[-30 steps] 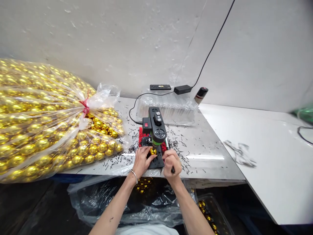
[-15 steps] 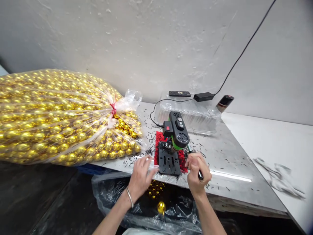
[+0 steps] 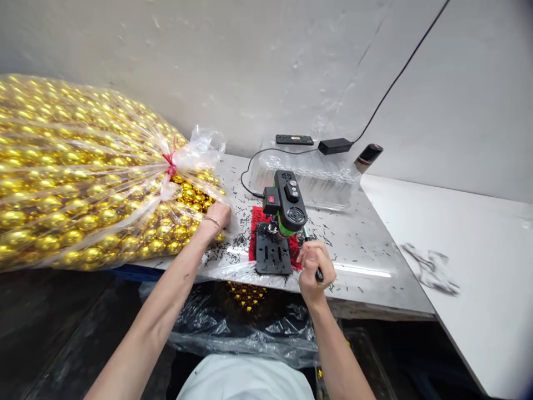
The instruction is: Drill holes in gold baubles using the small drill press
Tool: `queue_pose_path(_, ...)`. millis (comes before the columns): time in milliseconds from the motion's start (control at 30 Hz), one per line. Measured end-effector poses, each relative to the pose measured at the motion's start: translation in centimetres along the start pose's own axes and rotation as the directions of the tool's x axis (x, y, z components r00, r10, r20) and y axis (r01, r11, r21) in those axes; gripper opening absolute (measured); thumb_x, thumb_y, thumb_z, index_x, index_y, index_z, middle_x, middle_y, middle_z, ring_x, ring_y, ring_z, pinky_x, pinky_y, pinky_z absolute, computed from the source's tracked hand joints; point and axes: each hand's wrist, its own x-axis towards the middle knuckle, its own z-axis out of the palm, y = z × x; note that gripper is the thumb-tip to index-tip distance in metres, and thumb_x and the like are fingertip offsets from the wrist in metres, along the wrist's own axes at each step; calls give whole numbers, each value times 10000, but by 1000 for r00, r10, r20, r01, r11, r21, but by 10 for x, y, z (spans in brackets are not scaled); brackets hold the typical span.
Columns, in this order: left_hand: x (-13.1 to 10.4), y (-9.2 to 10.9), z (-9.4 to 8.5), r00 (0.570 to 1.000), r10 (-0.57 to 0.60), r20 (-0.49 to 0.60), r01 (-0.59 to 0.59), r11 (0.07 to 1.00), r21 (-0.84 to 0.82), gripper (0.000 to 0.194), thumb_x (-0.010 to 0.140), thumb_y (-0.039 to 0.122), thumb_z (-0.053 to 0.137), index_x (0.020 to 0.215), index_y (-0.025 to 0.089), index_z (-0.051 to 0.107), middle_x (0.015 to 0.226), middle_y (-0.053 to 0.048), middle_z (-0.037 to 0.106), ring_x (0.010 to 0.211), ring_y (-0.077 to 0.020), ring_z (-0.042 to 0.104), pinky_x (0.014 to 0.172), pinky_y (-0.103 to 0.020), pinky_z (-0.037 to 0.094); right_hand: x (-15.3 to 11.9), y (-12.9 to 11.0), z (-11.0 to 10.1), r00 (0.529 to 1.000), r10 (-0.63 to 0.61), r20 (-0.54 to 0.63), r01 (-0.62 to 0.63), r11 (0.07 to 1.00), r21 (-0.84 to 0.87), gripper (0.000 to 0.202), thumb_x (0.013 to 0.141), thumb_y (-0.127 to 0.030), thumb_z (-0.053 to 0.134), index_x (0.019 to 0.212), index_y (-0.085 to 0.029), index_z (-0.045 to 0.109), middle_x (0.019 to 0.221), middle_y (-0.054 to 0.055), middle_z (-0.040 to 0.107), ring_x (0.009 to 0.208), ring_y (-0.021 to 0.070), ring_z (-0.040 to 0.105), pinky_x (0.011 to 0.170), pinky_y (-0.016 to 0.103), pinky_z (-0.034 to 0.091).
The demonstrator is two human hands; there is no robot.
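Note:
My left hand [image 3: 220, 214] reaches to the torn-open side of a big clear plastic bag [image 3: 83, 183] full of shiny gold balls [image 3: 194, 195]. Its fingers are hidden from me, so whether it grips a ball I cannot tell. With closed fingers, my right hand [image 3: 314, 266] holds the black-gripped lever [image 3: 319, 275] of a small black press machine [image 3: 291, 200]. Under the machine's head sits a slotted black base plate [image 3: 272, 255], resting on a red mat [image 3: 255, 239]. No ball shows on that plate.
Black slivers litter the metal table [image 3: 333, 233]. Behind the machine are a clear plastic tray [image 3: 308, 178], a phone [image 3: 293, 139], a power adapter [image 3: 335, 145] and a dark-capped can [image 3: 368, 157]. Gloves [image 3: 433, 269] lie right. Below the front edge hangs an open plastic bag [image 3: 200, 311] containing gold balls.
My left hand has moved from beside the base plate leftward to the gold balls. A single ball seen in mid-air over the lower bag is gone from sight. My right hand keeps its grip.

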Motion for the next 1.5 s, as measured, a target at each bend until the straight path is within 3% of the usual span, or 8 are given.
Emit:
queue_pose_path(100,-26,-4,-19,998,-42,47,42,999,7,169,822,178,672,942,62,697,845,-117,681,831,-245,640,794,-357,489,0,0,0,1000,0,7,0,1000,-16,308,932,-128,444,634,-200,481,636,-4,504,634,132,509,579,285,398)
queue_pose_path(200,-71,-3,-35,984,-175,-25,156,928,-337,385,819,373,703,1137,158,678,905,-73,695,813,-223,642,773,-342,512,-3,0,0,1000,13,8,-12,1000,-7,317,932,-132,441,624,-202,464,641,-1,509,632,132,515,567,284,398)
queue_pose_path(300,-119,7,-31,942,-328,66,223,469,-854,509,788,450,722,1225,200,645,963,-43,703,811,-172,653,764,-294,540,-6,2,1,1000,30,1,-30,999,21,327,930,-130,436,613,-206,438,650,0,507,632,133,525,552,279,403)
queue_pose_path(400,-148,22,-13,883,-329,336,348,-21,-937,487,720,374,796,1157,188,685,974,-38,716,780,-129,665,733,-237,559,-8,4,1,1000,27,-8,-27,999,43,316,925,-126,444,619,-206,439,649,-3,498,628,130,521,547,273,406)
queue_pose_path(567,-149,39,16,807,-248,536,487,-233,-842,422,701,277,818,1095,173,710,897,-41,738,761,-127,690,723,-221,573,-6,2,-3,999,3,45,-3,1000,-15,296,922,-115,443,640,-201,461,675,1,521,633,123,517,556,269,395)
queue_pose_path(700,-137,48,37,828,-272,490,485,-92,-870,441,708,332,806,1103,165,701,979,-62,742,814,-150,690,741,-251,563,-5,-1,-3,999,13,52,-12,1000,-22,318,928,-120,431,623,-206,446,658,0,508,622,126,516,540,269,393)
queue_pose_path(1033,-119,76,81,978,-190,86,204,789,-579,319,797,316,724,1111,262,717,1065,-66,713,1066,-258,606,1009,-472,392,-8,5,-2,998,-42,51,41,999,11,270,915,-101,448,666,-206,455,665,-1,509,645,130,522,560,271,421)
queue_pose_path(1500,-122,81,90,998,47,-33,-55,942,-330,272,883,296,641,1144,228,678,1135,-89,710,1115,-278,556,1011,-464,352,-10,4,-3,997,-31,64,32,999,-15,244,947,-173,423,708,-210,454,701,9,517,629,125,507,547,273,424)
